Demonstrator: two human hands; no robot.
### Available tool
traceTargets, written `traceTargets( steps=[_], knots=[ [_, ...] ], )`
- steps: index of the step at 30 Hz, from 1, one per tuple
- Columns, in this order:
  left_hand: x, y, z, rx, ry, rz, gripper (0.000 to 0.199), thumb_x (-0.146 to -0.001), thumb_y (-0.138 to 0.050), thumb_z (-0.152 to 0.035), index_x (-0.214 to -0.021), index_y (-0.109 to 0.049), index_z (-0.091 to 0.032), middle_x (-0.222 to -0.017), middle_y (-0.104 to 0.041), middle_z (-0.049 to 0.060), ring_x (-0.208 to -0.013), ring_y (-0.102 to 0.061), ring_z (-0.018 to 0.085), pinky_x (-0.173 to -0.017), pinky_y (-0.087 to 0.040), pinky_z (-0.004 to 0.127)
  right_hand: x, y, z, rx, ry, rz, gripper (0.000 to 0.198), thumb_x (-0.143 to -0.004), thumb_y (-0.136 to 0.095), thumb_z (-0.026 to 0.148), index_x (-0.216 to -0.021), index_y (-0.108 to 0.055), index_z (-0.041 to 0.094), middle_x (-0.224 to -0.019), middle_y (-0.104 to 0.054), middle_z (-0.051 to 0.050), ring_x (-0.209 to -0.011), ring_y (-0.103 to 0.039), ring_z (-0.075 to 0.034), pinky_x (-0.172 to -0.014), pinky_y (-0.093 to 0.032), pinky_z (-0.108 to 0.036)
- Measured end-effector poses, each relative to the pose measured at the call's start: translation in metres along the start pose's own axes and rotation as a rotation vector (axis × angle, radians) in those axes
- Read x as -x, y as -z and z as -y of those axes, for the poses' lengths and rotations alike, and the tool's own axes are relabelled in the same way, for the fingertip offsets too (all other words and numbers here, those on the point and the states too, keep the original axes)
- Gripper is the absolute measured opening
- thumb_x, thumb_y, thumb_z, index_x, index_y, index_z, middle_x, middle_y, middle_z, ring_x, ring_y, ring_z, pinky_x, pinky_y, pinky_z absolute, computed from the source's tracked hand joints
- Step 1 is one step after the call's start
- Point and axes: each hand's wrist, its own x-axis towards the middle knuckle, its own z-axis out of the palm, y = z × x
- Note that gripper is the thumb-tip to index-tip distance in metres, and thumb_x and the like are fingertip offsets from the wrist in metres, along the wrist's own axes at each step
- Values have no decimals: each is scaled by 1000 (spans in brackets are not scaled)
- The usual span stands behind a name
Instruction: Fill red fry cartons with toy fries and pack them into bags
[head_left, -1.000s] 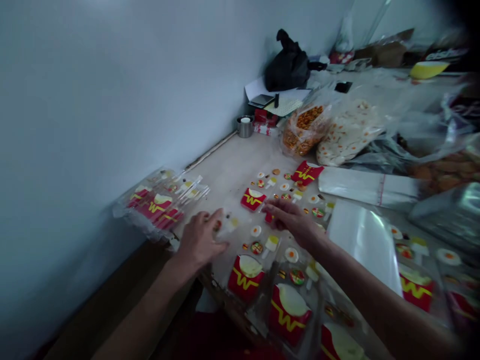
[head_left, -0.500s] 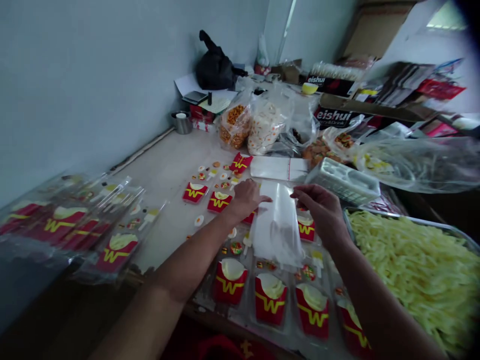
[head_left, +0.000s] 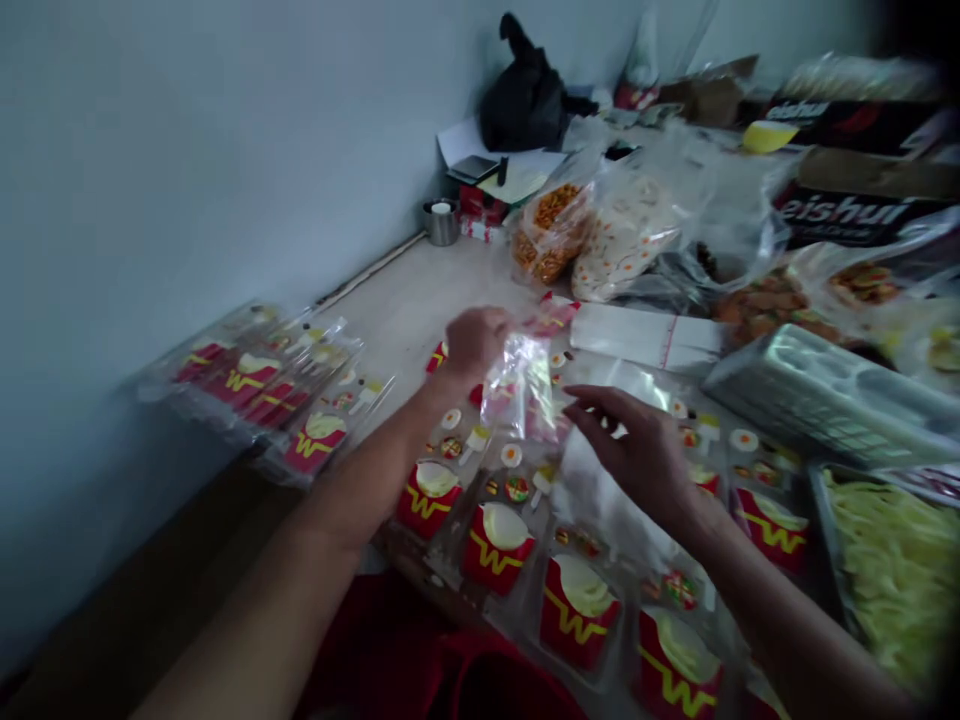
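Observation:
A shiny clear plastic bag (head_left: 517, 385) is stretched between my two hands above the table. My left hand (head_left: 476, 345), smeared by motion, is closed at its upper left edge. My right hand (head_left: 630, 425) has thumb and fingertips pinched at the bag's right edge. Under my right hand lies a stack of clear bags (head_left: 600, 490). Around and below it are rows of flat packs, each with a red fries carton (head_left: 497, 550) bearing a yellow W and small food-shaped pieces such as a fried egg (head_left: 511, 455).
Filled packs (head_left: 247, 385) overlap at the table's left edge by the wall. Behind stand bags of orange pieces (head_left: 551, 235) and egg pieces (head_left: 622, 245), beside a white packet (head_left: 645, 333). At right are a plastic basket (head_left: 825, 400) and a tray of pale yellow strips (head_left: 892, 570).
My view has swung left. My hands have moved left off the bag stack, and a single clear bag now shows between them, apart from the stack.

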Motion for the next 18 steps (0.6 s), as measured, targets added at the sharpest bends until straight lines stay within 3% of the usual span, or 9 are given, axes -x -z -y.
traceTargets(
  steps=[1,3,5,7,9,12,15,18],
  knots=[
    [-1,20,18,64,72,-97,27,-98,-48,-29,-101,-71,-16,-104,-73,12,-97,-66,20,-83,-48,31,-9,-16,9,-37,100,105,26,-97,-59,35,-116,-71,24,-97,-74,-7,-78,-65,-18,-71,-53,-33],
    [-1,59,54,401,275,-304,14,-93,-56,-23,-93,-68,-16,-84,-71,5,-76,-65,13,-71,-49,25,-22,-49,23,-81,345,370,27,-95,-59,27,-119,-70,22,-110,-73,-8,-100,-65,-22,-88,-54,-40],
    [3,94,83,719,435,-395,4,-87,-61,-16,-88,-65,-17,-67,-62,-3,-58,-56,8,-61,-46,21,-30,-80,34,-68,562,604,40,-88,-65,21,-127,-67,21,-129,-68,-10,-123,-57,-27,-104,-48,-48],
    [11,121,105,885,519,-418,4,-83,-66,-14,-83,-63,-17,-62,-56,-6,-52,-50,5,-57,-44,18,-34,-105,42,-16,669,747,62,-77,-74,19,-138,-60,22,-143,-59,-12,-136,-48,-31,-112,-40,-53],
    [19,137,120,926,568,-425,15,-79,-74,-16,-75,-60,-16,-61,-54,-6,-49,-48,4,-54,-43,18,-36,-122,49,34,695,817,78,-69,-79,18,-143,-55,26,-149,-54,-11,-141,-43,-33,-116,-35,-54],
    [29,144,137,881,595,-385,28,-74,-82,-25,-67,-57,-16,-55,-51,-6,-45,-42,4,-47,-36,19,-40,-135,61,76,708,853,81,-69,-81,20,-144,-53,33,-142,-60,-6,-137,-47,-27,-117,-33,-50],
    [38,141,149,856,583,-208,28,-71,-85,-35,-72,-65,-15,-52,-50,-6,-44,-38,4,-44,-27,20,-47,-136,79,111,779,842,74,-75,-79,28,-143,-53,35,-124,-67,-3,-120,-56,-22,-115,-35,-46],
    [48,134,156,882,615,-47,30,-64,-86,-38,-79,-74,-15,-53,-54,-5,-43,-34,4,-44,-22,21,-54,-121,102,169,823,772,74,-75,-80,31,-143,-53,34,-120,-68,-5,-115,-56,-24,-111,-38,-45]
  ],
)
